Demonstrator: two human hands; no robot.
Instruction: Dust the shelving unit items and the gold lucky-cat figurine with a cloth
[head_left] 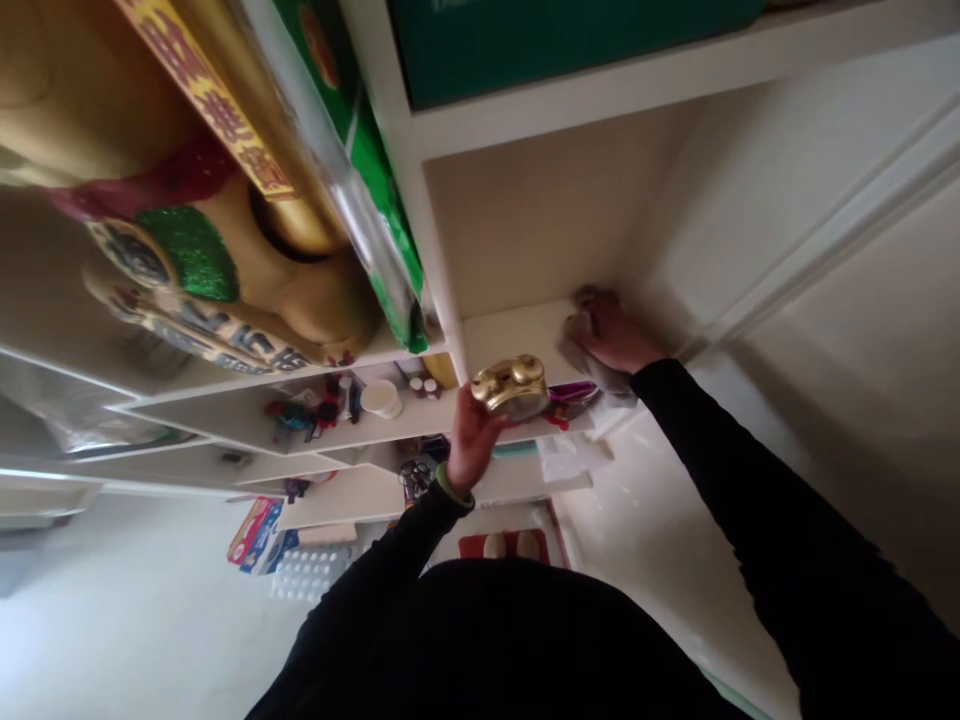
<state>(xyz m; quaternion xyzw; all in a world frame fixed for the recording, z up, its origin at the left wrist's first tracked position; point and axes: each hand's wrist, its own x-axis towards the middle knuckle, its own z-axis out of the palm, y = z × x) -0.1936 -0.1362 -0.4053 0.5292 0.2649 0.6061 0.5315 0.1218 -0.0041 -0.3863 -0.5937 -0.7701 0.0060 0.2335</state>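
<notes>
My left hand [474, 432] is wrapped round a small shiny gold ornament [511, 386] with rounded shapes on top, held up in front of the shelf. My right hand [616, 335] presses a greyish-brown cloth [589, 355] onto the white shelf board [514, 335], close to the right wall of the compartment. The cloth is slightly blurred, and part of it hangs over the front edge. Fingers of the right hand are bunched on it.
A large gold figurine [300, 290] with green glitter stands in the left compartment, beside a green package [390, 230]. A dark green box [570, 45] sits above. Lower shelves hold a white cup [382, 399], small bottles and a purple item [574, 392].
</notes>
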